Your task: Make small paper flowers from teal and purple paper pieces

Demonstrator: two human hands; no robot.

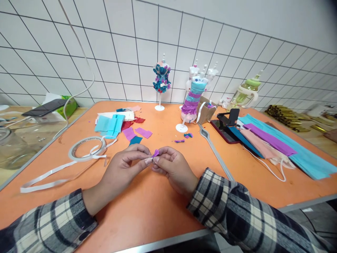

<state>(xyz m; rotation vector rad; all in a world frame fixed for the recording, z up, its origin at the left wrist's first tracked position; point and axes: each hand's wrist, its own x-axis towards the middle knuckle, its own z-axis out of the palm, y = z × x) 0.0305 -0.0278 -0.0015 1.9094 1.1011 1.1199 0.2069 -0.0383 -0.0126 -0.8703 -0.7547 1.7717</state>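
Observation:
A small gathered piece of purple crepe paper (156, 153) is pinched between my two hands above the front middle of the orange table. My left hand (129, 161) grips its lower end with thumb and forefinger. Thumb and fingers of my right hand (172, 163) close on its other side; the fingers partly hide the paper. Just beyond lie two small twisted paper pieces, a purple one (179, 141) and a teal-and-purple one (188, 135). Cut purple rectangles (143, 132) and a dark teal piece (135, 140) rest past my left hand.
A tape roll (86, 148) with loose strips lies left, near light blue paper pieces (110, 125). Small dress forms stand at the back, one covered in paper flowers (161, 79), another wrapped in blue and purple (193, 96). Right are a phone (225, 132) and long paper strips (289, 147).

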